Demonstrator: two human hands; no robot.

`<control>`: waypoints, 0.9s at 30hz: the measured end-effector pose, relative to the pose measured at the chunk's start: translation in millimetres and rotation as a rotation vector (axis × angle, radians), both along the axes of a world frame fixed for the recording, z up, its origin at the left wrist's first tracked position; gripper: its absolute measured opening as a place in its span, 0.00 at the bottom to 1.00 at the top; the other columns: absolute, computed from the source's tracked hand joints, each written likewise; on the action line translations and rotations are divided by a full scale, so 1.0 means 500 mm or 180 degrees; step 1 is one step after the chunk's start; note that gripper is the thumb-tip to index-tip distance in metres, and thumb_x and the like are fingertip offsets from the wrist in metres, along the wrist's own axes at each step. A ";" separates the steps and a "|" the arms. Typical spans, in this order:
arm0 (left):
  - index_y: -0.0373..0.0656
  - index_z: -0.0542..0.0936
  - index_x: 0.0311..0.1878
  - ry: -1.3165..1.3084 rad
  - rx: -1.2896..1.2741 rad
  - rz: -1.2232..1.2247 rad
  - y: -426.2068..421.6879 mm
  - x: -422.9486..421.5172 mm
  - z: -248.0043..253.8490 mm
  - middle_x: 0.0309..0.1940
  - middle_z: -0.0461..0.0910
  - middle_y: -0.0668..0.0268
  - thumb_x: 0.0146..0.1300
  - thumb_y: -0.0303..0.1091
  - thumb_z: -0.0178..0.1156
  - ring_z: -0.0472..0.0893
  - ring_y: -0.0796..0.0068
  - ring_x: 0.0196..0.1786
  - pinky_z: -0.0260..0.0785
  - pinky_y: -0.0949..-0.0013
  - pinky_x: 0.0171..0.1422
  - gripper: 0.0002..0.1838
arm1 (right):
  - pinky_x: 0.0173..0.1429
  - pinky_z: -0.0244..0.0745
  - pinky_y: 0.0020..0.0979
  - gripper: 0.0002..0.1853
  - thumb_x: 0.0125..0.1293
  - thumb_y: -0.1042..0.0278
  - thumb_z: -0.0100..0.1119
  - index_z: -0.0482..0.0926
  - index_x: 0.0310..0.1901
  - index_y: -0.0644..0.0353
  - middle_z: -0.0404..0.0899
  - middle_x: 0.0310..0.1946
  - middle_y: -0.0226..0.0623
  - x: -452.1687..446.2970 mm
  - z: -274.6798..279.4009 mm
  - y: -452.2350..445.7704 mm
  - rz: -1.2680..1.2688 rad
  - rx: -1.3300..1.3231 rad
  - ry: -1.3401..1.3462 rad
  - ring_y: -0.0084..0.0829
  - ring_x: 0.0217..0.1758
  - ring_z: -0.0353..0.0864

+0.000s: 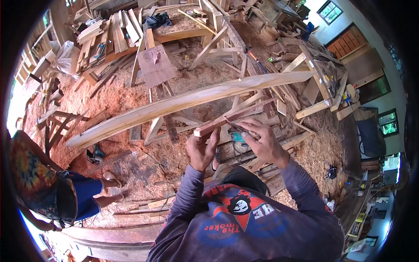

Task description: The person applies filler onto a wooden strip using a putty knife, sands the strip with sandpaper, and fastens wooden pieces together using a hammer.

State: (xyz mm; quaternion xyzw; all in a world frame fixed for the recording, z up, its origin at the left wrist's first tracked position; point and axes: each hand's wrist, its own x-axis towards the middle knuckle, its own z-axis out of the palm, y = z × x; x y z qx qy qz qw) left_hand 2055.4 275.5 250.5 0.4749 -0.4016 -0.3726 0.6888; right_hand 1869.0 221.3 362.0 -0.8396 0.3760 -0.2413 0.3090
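Note:
Around the near end of a narrow reddish wooden strip (pixel 214 125) my left hand (pixel 203 149) is closed, the pale cut end showing above my fingers. My right hand (pixel 262 139) pinches a thin dark tool (pixel 238 126) whose tip is at the strip's side; what kind of tool it is, I cannot tell. The strip runs away from me to the upper right. Just beyond both hands a long, pale, curved timber (pixel 187 99) crosses the view.
A co-worker (pixel 48 183) in blue shorts stands at the left. Stacked boards (pixel 118 32) lie at the upper left, beside a square plywood piece (pixel 156 65). A teal power tool (pixel 238 137) sits below my right hand. Wood shavings (pixel 139 168) cover the floor.

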 end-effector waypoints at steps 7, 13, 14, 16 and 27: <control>0.33 0.83 0.51 -0.0028 -0.0124 -0.0038 0.000 0.015 -0.004 0.46 0.87 0.58 0.67 0.22 0.66 0.85 0.74 0.48 0.77 0.70 0.54 0.10 | 0.61 0.74 0.43 0.26 0.57 0.80 0.60 0.78 0.60 0.66 0.79 0.54 0.45 0.030 0.011 0.029 0.0274 -0.1096 0.0564 0.48 0.55 0.78; 0.33 0.84 0.48 0.0032 -0.0193 0.0074 -0.005 0.014 -0.016 0.46 0.87 0.58 0.68 0.22 0.65 0.84 0.73 0.48 0.76 0.69 0.53 0.07 | 0.56 0.74 0.43 0.25 0.55 0.83 0.58 0.79 0.58 0.67 0.79 0.53 0.46 0.041 0.009 0.039 0.0378 -0.1312 0.0511 0.48 0.49 0.77; 0.33 0.84 0.47 0.0024 -0.0173 0.0069 -0.004 0.014 -0.017 0.46 0.87 0.58 0.68 0.22 0.65 0.84 0.74 0.48 0.76 0.69 0.53 0.07 | 0.56 0.74 0.43 0.25 0.55 0.83 0.58 0.79 0.58 0.67 0.79 0.53 0.46 0.040 0.008 0.039 0.0375 -0.1309 0.0510 0.48 0.49 0.77; 0.34 0.84 0.48 0.0009 -0.0200 0.0094 -0.007 0.014 -0.023 0.45 0.87 0.59 0.68 0.22 0.65 0.84 0.74 0.47 0.76 0.69 0.52 0.07 | 0.56 0.74 0.43 0.26 0.54 0.83 0.59 0.79 0.58 0.67 0.79 0.53 0.45 0.040 0.008 0.038 0.0376 -0.1300 0.0511 0.47 0.49 0.77; 0.33 0.84 0.50 0.0028 -0.0153 0.0170 -0.009 0.023 0.002 0.39 0.88 0.62 0.70 0.28 0.66 0.81 0.81 0.39 0.75 0.73 0.44 0.10 | 0.59 0.72 0.44 0.29 0.54 0.81 0.61 0.78 0.62 0.64 0.78 0.56 0.42 0.019 -0.014 0.026 0.0277 -0.1429 0.0558 0.45 0.52 0.78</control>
